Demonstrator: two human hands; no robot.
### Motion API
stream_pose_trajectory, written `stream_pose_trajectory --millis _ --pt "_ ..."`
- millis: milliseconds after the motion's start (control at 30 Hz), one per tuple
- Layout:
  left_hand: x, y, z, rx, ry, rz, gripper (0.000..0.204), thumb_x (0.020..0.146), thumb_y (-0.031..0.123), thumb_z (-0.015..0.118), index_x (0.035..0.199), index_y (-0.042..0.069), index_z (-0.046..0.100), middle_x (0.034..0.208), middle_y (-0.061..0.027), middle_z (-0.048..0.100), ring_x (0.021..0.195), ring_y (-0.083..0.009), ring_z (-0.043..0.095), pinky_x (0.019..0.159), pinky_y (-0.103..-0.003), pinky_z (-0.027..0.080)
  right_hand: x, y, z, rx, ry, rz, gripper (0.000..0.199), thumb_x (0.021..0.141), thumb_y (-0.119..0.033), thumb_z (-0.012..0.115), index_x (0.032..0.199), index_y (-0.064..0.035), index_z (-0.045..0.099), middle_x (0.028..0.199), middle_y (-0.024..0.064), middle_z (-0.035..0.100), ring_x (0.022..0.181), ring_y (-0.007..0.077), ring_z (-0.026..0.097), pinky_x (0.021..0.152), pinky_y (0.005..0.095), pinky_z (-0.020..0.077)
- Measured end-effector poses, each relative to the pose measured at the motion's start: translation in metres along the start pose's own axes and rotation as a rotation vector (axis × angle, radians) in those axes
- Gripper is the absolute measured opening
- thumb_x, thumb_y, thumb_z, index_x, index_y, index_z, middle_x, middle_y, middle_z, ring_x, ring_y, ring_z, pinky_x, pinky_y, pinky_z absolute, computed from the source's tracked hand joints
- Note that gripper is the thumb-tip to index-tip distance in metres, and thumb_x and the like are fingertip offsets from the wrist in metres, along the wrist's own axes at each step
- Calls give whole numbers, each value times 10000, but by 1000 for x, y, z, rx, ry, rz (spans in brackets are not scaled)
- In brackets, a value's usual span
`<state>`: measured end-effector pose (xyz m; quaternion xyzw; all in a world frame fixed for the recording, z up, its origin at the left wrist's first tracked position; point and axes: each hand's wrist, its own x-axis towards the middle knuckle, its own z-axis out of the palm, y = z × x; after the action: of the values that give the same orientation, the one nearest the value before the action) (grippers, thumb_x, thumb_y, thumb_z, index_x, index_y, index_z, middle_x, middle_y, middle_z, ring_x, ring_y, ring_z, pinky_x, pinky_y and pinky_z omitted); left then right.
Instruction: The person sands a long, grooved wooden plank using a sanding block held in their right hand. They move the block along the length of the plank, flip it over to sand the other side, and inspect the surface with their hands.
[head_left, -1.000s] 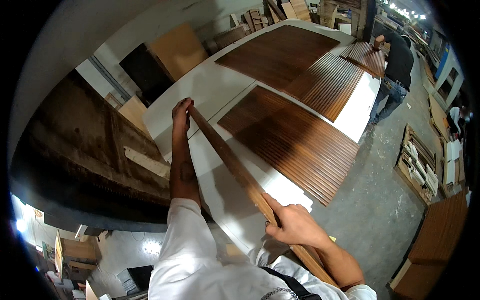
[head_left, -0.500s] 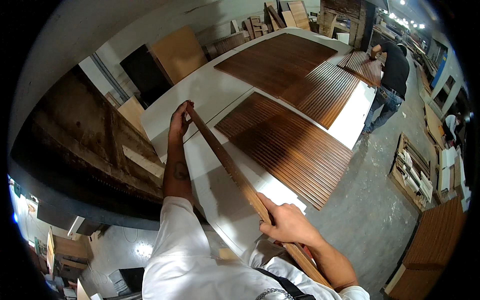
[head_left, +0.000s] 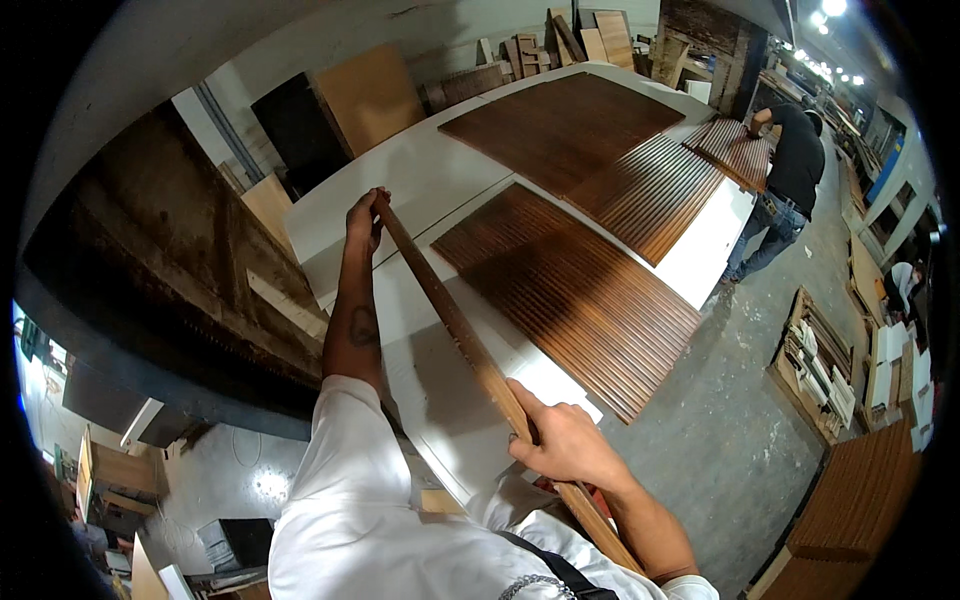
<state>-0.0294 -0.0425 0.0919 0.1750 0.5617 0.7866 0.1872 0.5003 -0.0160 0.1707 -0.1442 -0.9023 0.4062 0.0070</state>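
A long brown wooden board [head_left: 452, 318], seen mostly along its narrow edge, slants from the upper left down toward my body. My left hand [head_left: 364, 220] is closed around its far end, with the arm stretched out. Nearer to me, my right hand [head_left: 572, 442] grips the same board, thumb and fingers on either side of it. Just to the right of the board, a ribbed dark-brown panel [head_left: 570, 300] lies on the white table [head_left: 400, 410]. Whether the board touches the table I cannot tell.
Farther back lie a smooth brown panel [head_left: 560, 130] and another ribbed panel [head_left: 650, 195]. A person in black [head_left: 795, 160] bends over a small ribbed panel [head_left: 730, 150]. A large dark machine frame [head_left: 170, 270] stands at left. Ribbed boards [head_left: 860, 490] are stacked at lower right.
The view has shifted slightly. Both hands keep their hold on the board, which stays at nearly the same slant. The panels on the table lie as before.
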Motion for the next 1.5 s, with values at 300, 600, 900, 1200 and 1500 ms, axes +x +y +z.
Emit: stream_pose_trajectory --millis 300,600,900,1200,1500 --pt "0 5 -11 -19 12 -54 325 885 251 614 1159 77 632 1202 -78 607 1135 -223 542 996 -396 413 -1 1 5 -5 26 -37 795 753 -250 632 1477 -7 413 652 248 634 617 414 645 673 473 530" --pt "-55 -22 33 -88 25 -90 631 980 432 584 1498 147 363 1282 -103 490 1192 -275 487 993 -491 426 0 -1 2 -45 50 -25 780 755 -228 620 1446 66 409 639 267 626 620 446 644 682 496 534" --pt "-121 -13 57 -47 -44 -38 643 970 285 649 1515 87 371 1341 -119 506 1217 -303 502 1047 -481 405 5 9 -4 -28 47 -37 758 770 -238 617 1433 76 424 584 230 611 572 425 635 671 483 542" --pt "-107 3 76 250 189 18 504 997 344 623 1380 21 571 1344 -176 579 1172 -312 559 1021 -444 418 2 7 -8 -7 31 -90 712 783 -206 640 1351 173 438 531 231 565 562 437 622 662 490 533" --pt "-14 -2 38 423 363 -177 565 1023 384 541 1354 -74 540 1228 -204 621 1077 -335 625 933 -405 507 1 6 -10 25 11 -66 702 764 -198 642 1332 163 444 562 244 588 587 453 631 666 502 536"
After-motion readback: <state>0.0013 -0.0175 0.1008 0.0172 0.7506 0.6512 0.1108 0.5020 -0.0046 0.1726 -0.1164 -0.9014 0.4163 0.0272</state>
